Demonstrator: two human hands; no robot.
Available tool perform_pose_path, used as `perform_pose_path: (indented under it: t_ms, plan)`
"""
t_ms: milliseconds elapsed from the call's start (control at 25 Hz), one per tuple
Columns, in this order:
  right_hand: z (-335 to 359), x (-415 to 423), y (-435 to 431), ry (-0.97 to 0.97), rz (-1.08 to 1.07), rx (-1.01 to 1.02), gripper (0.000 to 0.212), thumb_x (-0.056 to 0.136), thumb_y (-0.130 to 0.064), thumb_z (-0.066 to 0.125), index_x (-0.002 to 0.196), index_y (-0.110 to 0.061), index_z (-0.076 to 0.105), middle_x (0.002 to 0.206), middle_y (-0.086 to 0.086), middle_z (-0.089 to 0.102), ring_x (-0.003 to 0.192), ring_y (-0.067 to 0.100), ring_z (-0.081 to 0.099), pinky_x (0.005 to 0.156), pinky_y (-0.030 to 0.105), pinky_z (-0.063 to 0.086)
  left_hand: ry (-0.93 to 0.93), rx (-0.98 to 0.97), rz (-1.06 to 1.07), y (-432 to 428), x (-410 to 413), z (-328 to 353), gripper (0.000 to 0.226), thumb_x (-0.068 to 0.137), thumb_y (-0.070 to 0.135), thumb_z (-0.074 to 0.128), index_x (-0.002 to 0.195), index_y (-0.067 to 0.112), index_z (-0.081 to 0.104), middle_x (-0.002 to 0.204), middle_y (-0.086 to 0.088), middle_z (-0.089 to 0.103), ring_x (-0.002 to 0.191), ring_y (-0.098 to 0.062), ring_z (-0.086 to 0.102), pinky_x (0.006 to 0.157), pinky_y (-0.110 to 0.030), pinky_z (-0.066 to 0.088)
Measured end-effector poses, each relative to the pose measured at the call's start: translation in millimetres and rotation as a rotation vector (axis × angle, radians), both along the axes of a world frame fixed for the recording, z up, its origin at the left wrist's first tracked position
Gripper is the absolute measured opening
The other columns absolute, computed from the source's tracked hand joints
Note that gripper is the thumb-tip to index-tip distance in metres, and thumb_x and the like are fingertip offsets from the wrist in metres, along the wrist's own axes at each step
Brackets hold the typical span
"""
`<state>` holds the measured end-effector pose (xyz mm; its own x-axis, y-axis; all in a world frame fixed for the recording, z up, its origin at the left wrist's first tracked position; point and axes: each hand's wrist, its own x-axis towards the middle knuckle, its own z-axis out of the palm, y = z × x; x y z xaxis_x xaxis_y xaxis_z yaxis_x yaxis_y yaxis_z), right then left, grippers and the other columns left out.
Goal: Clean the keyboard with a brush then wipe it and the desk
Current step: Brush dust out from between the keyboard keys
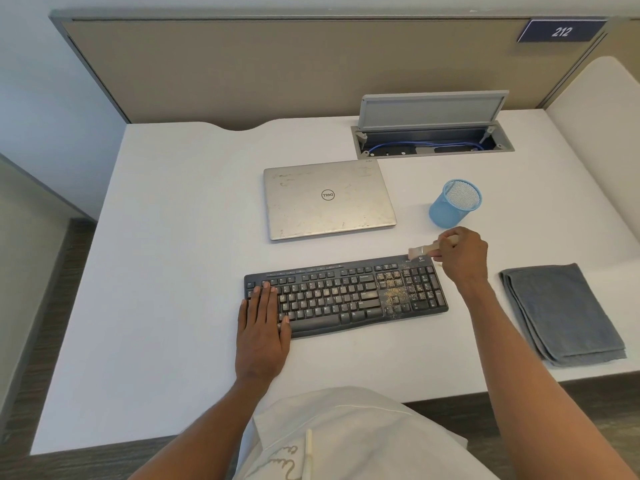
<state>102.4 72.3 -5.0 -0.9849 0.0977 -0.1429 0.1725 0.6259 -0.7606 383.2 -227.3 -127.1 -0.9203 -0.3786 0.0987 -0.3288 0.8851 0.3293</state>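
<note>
A black, flat plastic keyboard lies on the white table, its long side running left to right in front of the person. Tan, grainy crumbs are scattered over its right part, thickest around the arrow keys and the block above them, thinner on the number pad.

The left hand lies palm down on the keyboard's left end, fingers straight and close together across the keys. Its grip is spread flat and holds nothing. The right hand is over the keyboard's far right corner, its grip curled tight round the pale wooden handle of a small flat brush with a metal band. The light bristles point left and sit at the keyboard's far edge by the logo; whether they touch it cannot be told.

A folded grey towelling cloth lies on the table to the right of the keyboard, well apart from it. Beyond the keyboard's middle rests a closed silver laptop with a scuffed lid. Beyond the keyboard's right end, past the right hand, stands a round blue mesh pen cup. Farther off on that same side, a grey cable box is sunk into the table, lid raised, a blue cable inside. Farthest from the keyboard rises a beige partition bearing a dark blue sign that reads 212.
</note>
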Motion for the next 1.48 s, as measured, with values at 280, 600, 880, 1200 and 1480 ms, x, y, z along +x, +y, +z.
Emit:
perform_pose_path:
  t_ms: [280,600,880,1200,1480]
  plan:
    - [3,0,22,0.012,-0.059,0.187,0.015,0.094,-0.002,0.051,0.093,-0.010,0.064,0.083,0.012,0.073,0.077,0.031,0.075,0.073,0.047,0.061,-0.005,-0.004,0.002,0,-1,-1,0.063,0.108,0.035,0.033,0.164,0.006,0.035,0.174,-0.009,0.028,0.162,-0.026,0.022,0.132,-0.049,0.019]
    - [-2,12,-17,-0.023,0.180,0.125,0.024,0.095,-0.004,0.048,0.086,-0.017,0.066,0.086,0.008,0.074,0.070,0.022,0.075,0.069,0.046,0.063,0.005,-0.005,0.003,0,0,0,0.062,0.107,0.034,0.035,0.163,0.005,0.037,0.173,-0.010,0.030,0.162,-0.027,0.024,0.132,-0.050,0.020]
    - [-1,0,24,0.025,0.099,0.390,0.015,0.093,0.002,0.056,0.098,-0.009,0.064,0.094,0.017,0.071,0.085,0.038,0.069,0.074,0.049,0.059,0.002,-0.002,0.002,-1,0,-2,0.063,0.107,0.034,0.035,0.163,0.005,0.036,0.173,-0.009,0.029,0.162,-0.026,0.022,0.132,-0.050,0.019]
    - [-2,10,-11,-0.058,0.154,0.080,0.027,0.091,-0.005,0.048,0.080,-0.023,0.066,0.089,0.007,0.075,0.073,0.026,0.076,0.071,0.049,0.064,0.010,-0.009,-0.006,-1,0,-2,0.063,0.107,0.033,0.037,0.163,0.005,0.036,0.173,-0.010,0.029,0.162,-0.027,0.022,0.131,-0.051,0.020]
    - [-3,1,23,-0.072,0.073,0.233,0.023,0.091,0.001,0.049,0.083,-0.017,0.062,0.081,0.010,0.074,0.080,0.033,0.074,0.077,0.053,0.061,-0.004,-0.001,-0.001,-1,-1,-2,0.063,0.108,0.035,0.033,0.164,0.005,0.035,0.174,-0.010,0.028,0.163,-0.026,0.021,0.132,-0.051,0.019]
